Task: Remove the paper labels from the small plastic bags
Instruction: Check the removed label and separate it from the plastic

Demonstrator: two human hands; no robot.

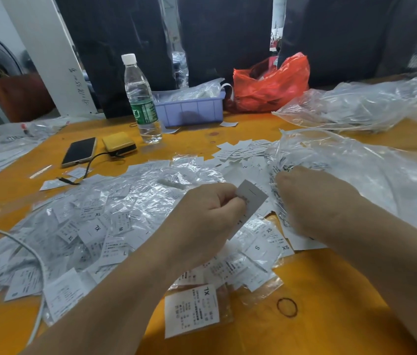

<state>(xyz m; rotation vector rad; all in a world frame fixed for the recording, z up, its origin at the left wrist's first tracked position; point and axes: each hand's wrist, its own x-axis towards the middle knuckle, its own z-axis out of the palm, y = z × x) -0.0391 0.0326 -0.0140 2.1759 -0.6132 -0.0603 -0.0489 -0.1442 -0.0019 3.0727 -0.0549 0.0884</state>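
Observation:
A heap of small clear plastic bags with white paper size labels (105,226) covers the orange table (330,290) in front of me. My left hand (210,213) is curled and pinches a white paper label (252,198) at the centre. My right hand (304,198) reaches into a large clear plastic bag (356,170) on the right, its fingers hidden among the labels there. Loose white labels (238,149) lie beyond the hands.
A water bottle (142,98), a phone (79,151) and a yellow power bank (119,144) stand at the back left. A lilac tray (189,108) and a red plastic bag (269,83) sit behind. A rubber band (287,307) lies near me. A white cable (36,254) crosses the left.

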